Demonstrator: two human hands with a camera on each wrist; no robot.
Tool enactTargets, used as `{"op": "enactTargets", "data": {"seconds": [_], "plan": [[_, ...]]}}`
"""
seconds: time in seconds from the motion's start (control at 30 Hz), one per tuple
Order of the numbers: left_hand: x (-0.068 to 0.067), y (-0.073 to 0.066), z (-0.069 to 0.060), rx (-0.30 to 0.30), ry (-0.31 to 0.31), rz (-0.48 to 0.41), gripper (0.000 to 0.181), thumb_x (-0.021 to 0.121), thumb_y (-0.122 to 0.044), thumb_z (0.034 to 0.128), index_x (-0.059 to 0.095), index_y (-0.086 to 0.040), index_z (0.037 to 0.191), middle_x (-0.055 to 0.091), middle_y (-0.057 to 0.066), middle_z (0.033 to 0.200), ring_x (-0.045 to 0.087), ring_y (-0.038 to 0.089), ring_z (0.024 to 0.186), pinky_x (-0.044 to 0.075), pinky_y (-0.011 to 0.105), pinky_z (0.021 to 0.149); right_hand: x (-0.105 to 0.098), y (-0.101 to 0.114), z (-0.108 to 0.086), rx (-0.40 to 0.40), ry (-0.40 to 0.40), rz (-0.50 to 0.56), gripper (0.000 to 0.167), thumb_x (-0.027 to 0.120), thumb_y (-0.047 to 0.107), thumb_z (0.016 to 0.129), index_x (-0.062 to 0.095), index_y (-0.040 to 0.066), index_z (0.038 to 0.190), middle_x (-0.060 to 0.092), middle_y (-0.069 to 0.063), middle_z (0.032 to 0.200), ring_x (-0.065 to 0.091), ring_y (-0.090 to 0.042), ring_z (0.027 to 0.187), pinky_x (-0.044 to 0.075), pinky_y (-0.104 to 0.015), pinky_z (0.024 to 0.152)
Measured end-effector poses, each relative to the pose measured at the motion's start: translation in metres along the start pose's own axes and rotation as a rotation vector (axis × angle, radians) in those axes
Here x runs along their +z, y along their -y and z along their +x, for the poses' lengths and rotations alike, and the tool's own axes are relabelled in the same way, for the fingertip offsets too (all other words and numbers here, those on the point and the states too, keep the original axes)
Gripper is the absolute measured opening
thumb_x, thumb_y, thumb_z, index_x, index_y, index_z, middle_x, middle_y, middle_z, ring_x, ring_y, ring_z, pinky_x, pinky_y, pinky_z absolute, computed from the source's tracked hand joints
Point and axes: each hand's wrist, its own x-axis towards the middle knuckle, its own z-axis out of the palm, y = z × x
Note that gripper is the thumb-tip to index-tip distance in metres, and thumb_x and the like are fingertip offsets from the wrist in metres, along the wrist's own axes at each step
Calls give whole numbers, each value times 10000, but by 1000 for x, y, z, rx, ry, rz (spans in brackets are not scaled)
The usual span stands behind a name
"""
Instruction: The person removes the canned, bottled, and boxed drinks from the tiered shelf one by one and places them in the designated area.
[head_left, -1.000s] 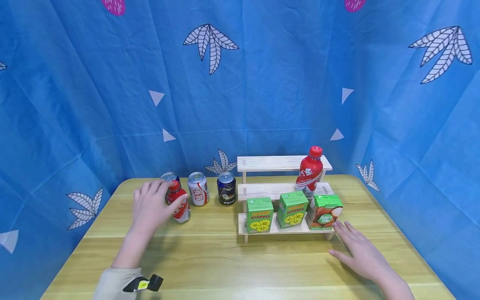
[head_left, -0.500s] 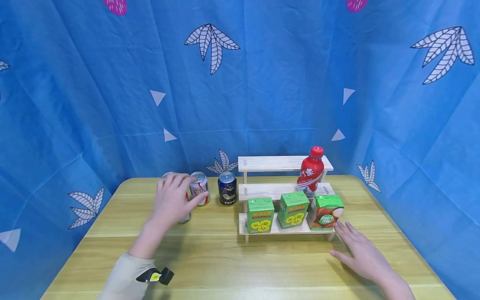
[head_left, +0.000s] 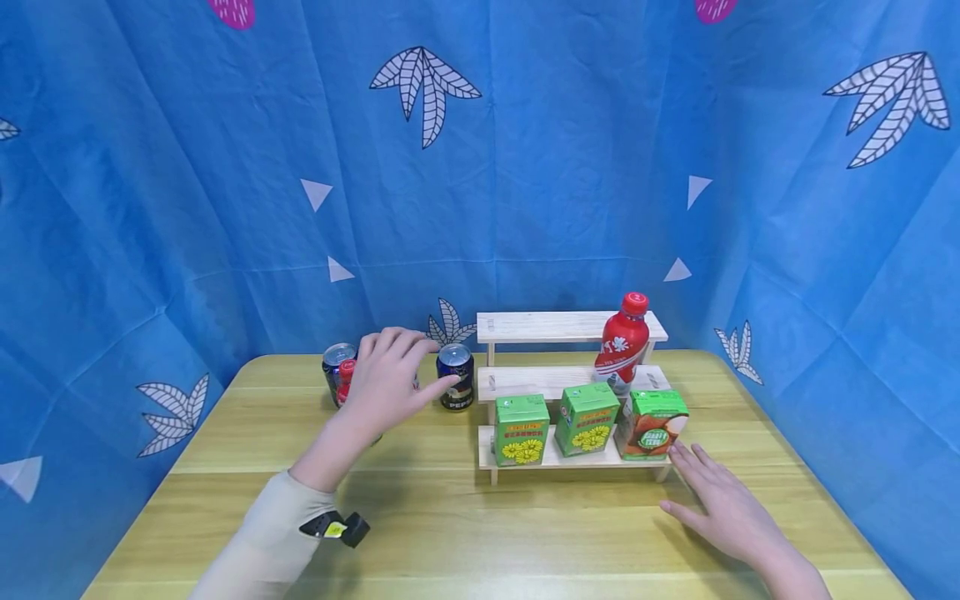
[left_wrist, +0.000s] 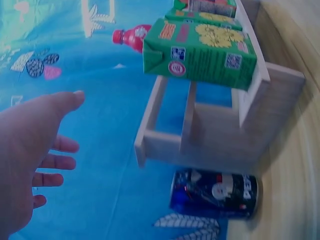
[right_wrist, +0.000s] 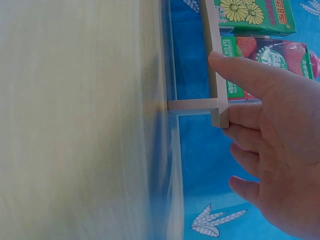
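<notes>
My left hand (head_left: pixel 390 375) hovers among the drinks at the left with its fingers spread and holds nothing. Its thumb reaches across the front of a dark blue Pepsi can (head_left: pixel 459 364) in the head view. The hand hides nearly all of a white can and part of a red-capped drink bottle (head_left: pixel 345 372); another dark blue can (head_left: pixel 336 367) stands behind that bottle. My right hand (head_left: pixel 723 504) has its fingers extended at the right end of the wooden tiered rack (head_left: pixel 536 381), by a red-and-green juice box (head_left: pixel 651 425). Whether the fingertips touch the rack, I cannot tell.
Two green drink boxes (head_left: pixel 521 429) with yellow flowers stand on the rack's lowest tier, left of the juice box. On the middle tier, at its right end, stands a red bottle (head_left: pixel 622 342). A blue patterned curtain (head_left: pixel 570 208) hangs behind the wooden table (head_left: pixel 525 533).
My left hand has moved right, from beside the red bottle across the white can toward the Pepsi can. The left blue can has come back into view. My right hand has stayed in place.
</notes>
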Motion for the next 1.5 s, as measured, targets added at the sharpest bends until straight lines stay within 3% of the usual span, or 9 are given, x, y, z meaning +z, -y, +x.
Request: {"op": "enactTargets", "data": {"seconds": [0.47,0.53,0.6,0.67,0.73,1.13,1.4,1.5], "plan": [[8,-39,40,146,-29,-39,496,655,-609,824,677,-206,1112,663,-10,1123,541,216,1099,393,432,899,0,-1,0,-3,-6,-6,781,669,446,876,406,-13,1451,385,-236,1510,354,-466,1380,-158,-93,1065],[9,-45,45,160,-30,-40,503,645,-622,825,674,-210,1113,658,-20,1124,537,205,1090,391,427,906,-1,0,0,1,-1,-1,783,668,450,875,406,-11,1452,383,-235,1511,354,-468,1379,-105,-197,1160],[10,-50,50,168,-24,-43,511,626,-635,833,670,-215,1120,650,-31,1132,530,196,1090,388,425,915,-2,0,0,9,10,5,788,667,457,874,405,-9,1453,379,-233,1514,351,-470,1380,28,-384,1224],[12,-55,54,175,-21,-51,514,617,-639,837,668,-215,1124,649,-37,1139,529,193,1095,389,422,923,-3,0,1,18,24,11,795,666,464,873,401,-8,1455,373,-230,1519,346,-471,1382,191,-547,1169],[14,-60,58,181,-17,-61,518,614,-640,838,667,-214,1128,652,-39,1142,529,190,1096,392,417,919,-4,0,1,25,34,12,800,668,469,870,402,-9,1455,371,-229,1520,345,-473,1382,291,-614,1079],[28,-84,83,192,34,-53,534,552,-669,862,646,-241,1168,641,-65,1180,513,157,1122,393,382,918,-4,-1,2,32,47,15,798,662,472,875,399,-5,1457,364,-221,1528,335,-462,1394,283,-603,1090],[32,-100,98,191,92,-53,576,519,-690,868,624,-254,1230,625,-74,1206,486,143,1150,373,367,933,-3,1,1,25,31,11,787,656,471,881,402,-1,1457,368,-222,1525,344,-468,1386,91,-428,1215],[33,-106,104,183,126,-50,582,495,-697,878,609,-263,1247,613,-79,1221,470,139,1163,366,367,947,-3,1,0,25,30,14,786,658,470,880,405,-1,1455,370,-223,1524,346,-471,1383,117,-455,1209]]}}
